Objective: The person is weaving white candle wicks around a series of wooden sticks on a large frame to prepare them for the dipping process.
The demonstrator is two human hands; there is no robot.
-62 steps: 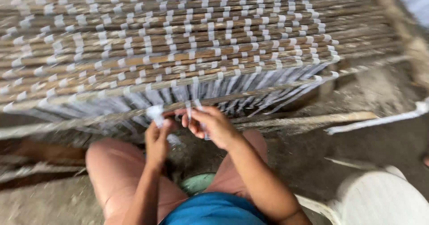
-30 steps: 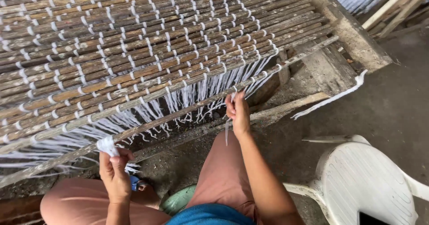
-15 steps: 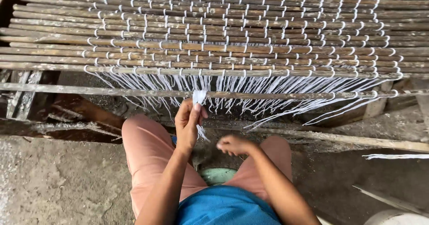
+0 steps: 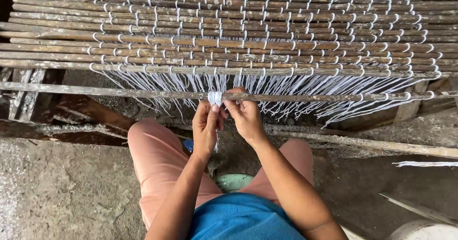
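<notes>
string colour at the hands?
White string, pinched by the left hand and right hand; head view shows it.

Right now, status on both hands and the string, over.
Left hand and right hand pinching white strings at the front stick. Bound stick mat beyond. Nothing blocking the hands.
</notes>
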